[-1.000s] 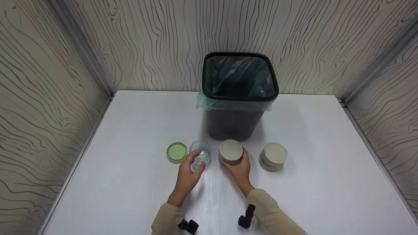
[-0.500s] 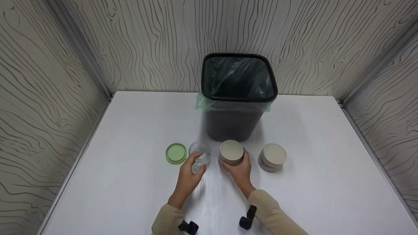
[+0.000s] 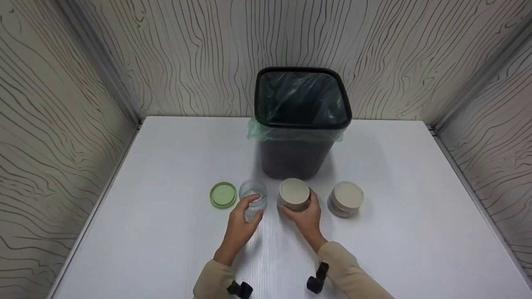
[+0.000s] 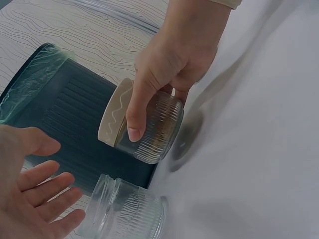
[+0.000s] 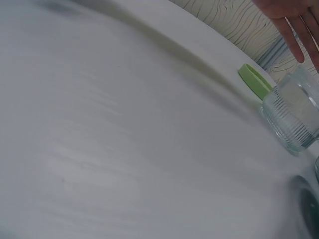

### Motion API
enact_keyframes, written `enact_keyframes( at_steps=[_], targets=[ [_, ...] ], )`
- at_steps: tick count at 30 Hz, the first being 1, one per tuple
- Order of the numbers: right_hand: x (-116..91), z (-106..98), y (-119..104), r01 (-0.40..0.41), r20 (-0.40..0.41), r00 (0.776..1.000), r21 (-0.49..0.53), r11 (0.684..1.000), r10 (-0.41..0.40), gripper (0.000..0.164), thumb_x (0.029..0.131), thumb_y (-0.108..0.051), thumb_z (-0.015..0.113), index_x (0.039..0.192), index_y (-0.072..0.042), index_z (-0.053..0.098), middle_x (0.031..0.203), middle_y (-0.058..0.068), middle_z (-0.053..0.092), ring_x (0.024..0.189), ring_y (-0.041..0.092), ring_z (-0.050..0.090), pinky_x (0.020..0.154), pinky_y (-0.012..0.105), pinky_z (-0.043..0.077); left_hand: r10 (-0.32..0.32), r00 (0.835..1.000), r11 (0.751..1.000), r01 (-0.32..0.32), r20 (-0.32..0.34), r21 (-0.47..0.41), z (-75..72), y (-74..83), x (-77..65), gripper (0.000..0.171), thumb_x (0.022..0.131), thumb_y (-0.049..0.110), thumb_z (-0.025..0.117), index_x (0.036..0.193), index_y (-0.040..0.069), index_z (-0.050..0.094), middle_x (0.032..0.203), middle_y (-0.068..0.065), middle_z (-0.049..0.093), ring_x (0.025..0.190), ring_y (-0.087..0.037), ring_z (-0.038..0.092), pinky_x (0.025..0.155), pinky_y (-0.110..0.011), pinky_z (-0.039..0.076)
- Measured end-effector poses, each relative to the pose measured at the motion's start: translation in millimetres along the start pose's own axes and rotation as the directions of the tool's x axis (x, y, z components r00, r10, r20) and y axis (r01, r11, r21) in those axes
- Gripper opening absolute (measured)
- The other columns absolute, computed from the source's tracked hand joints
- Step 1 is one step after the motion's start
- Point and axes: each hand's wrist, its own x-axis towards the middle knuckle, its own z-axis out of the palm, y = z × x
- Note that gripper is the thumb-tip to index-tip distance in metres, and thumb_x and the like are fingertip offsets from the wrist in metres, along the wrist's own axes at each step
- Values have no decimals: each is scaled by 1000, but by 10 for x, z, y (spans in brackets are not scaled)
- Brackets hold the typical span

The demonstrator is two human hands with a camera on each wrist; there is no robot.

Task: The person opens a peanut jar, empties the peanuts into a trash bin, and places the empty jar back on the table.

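My right hand (image 3: 305, 216) grips a ribbed glass jar (image 4: 158, 127) round its side. The jar has a beige lid (image 3: 294, 191) and brownish contents, and its base appears slightly off the table in the left wrist view. My left hand (image 3: 241, 224) hovers over a lidless clear glass jar (image 3: 251, 214), fingers spread and loosely bent, holding nothing. This jar looks empty and stands on the table. To its left lies a green lid (image 3: 223, 194). In the right wrist view the gripping hand is out of sight, and the left hand's fingers show at the top right.
A second beige-lidded jar (image 3: 346, 199) stands to the right of the gripped one. Behind the jars rises a dark bin (image 3: 297, 158) with a green plastic liner. Patterned panels (image 3: 199, 58) enclose the white table (image 3: 174, 158) at the back and sides.
The head view has shifted slightly. Both hands and the jars keep nearly the same places, with my right hand holding the same jar throughout.
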Motion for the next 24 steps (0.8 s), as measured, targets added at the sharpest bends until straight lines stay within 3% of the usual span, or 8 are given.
enact_keyframes(
  at_steps=[4, 12, 18, 24],
  targets=[
    [-7, -30, -11, 2, 4, 1000, -1, 1000, -2, 88, 63, -8, 88, 136, 8, 42, 134, 26, 53, 128, 42, 49, 112, 54, 39, -3, 1000, 1000, 3, 2, -2, 0, -1, 6, 36, 88, 5, 64, 123, -1, 57, 125, -17, 64, 123, -34, 58, 102, -49, 50],
    [-33, -58, -3, 80, -6, 997, 2, 997, -80, 84, 60, -6, 89, 131, 9, 47, 129, 26, 57, 124, 41, 53, 109, 50, 43, -1, 1000, 1000, 1, -11, 0, 4, 18, 15, 35, 86, 3, 64, 121, -1, 58, 124, -17, 65, 122, -34, 59, 102, -49, 51],
    [-34, -69, -12, 68, 16, 998, -3, 998, -68, 86, 61, -9, 90, 133, 9, 46, 132, 27, 55, 127, 42, 52, 110, 52, 42, 17, 998, 1000, -18, -58, -11, 2, 20, 19, 31, 86, 1, 64, 118, -1, 60, 120, -16, 67, 118, -34, 61, 101, -46, 52],
    [-27, -90, -35, 53, 31, 998, 4, 999, -53, 87, 62, -7, 89, 134, 9, 44, 135, 27, 54, 130, 41, 49, 112, 52, 40, 22, 998, 1000, -23, -55, -15, 1, 9, 20, 31, 86, 0, 63, 117, -1, 61, 120, -16, 67, 118, -33, 61, 102, -46, 51]
  ],
)
